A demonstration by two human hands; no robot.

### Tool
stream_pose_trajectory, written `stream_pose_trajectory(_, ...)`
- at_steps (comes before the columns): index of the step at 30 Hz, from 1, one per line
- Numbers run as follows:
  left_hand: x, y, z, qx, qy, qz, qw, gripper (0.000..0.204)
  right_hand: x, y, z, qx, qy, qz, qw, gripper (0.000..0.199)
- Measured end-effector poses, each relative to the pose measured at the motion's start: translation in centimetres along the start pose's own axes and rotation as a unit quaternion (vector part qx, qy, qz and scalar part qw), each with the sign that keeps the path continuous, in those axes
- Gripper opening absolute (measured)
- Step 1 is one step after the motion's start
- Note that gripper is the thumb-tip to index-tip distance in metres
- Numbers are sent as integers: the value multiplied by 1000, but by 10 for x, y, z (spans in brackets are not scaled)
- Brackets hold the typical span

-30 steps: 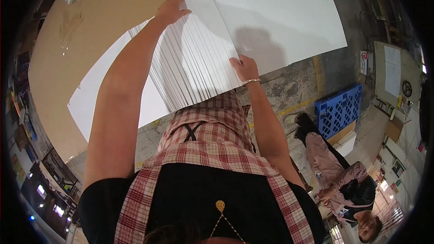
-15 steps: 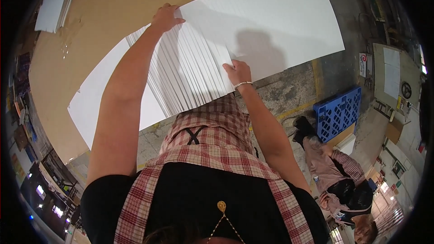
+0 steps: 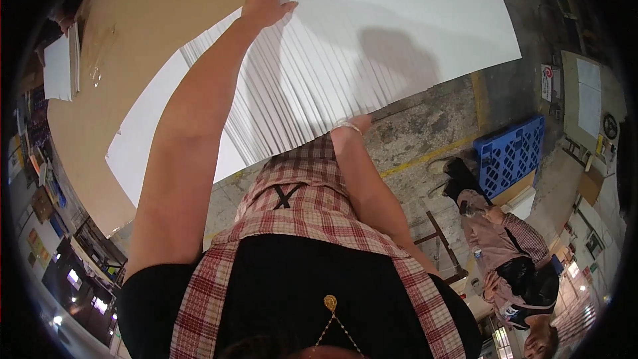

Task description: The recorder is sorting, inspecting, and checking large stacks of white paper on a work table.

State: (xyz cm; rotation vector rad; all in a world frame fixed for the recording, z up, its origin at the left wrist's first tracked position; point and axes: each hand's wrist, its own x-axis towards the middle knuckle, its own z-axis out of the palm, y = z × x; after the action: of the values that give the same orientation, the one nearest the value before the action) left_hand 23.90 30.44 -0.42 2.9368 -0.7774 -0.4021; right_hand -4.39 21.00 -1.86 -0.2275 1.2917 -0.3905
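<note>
A fanned stack of large white sheets [image 3: 312,80] lies on a brown board table [image 3: 153,20]. My left hand [image 3: 264,5] rests on the far edge of the fanned sheets, fingers spread over the top sheet. My right hand [image 3: 355,121] is at the near edge of the stack, mostly tucked under the sheets, with a bracelet at the wrist. More flat white sheets [image 3: 425,20] spread to the right of the fan. I wear a red plaid apron over a black top.
A small pile of white paper [image 3: 61,66] sits at the table's left end. On the concrete floor to the right stand a blue plastic pallet [image 3: 512,153] and a yellow floor line [image 3: 425,156]. Another person [image 3: 505,259] crouches at the lower right.
My left hand has pushed farther along the far edge and the fan has spread wider. My right hand has slid from on top of the sheets down to their near edge, partly beneath them.
</note>
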Motion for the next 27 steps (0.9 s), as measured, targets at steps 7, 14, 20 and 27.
stream_pose_trajectory(7, -45, -51, -24, -47, 64, -1, 997, 85, -12, -16, -34, -53, 127, -40, 990, 34)
stream_pose_trajectory(14, -262, -130, -32, 32, -144, -128, 981, 106, -27, -19, -25, -593, -203, -650, 430, 23)
stream_pose_trajectory(20, -353, -145, 10, -88, -184, -221, 954, 117, 10, -13, -4, -718, -123, -567, 385, 20)
stream_pose_trajectory(27, -363, -138, 36, -45, -132, -203, 969, 125, 10, -24, 29, -701, -122, -433, 553, 24)
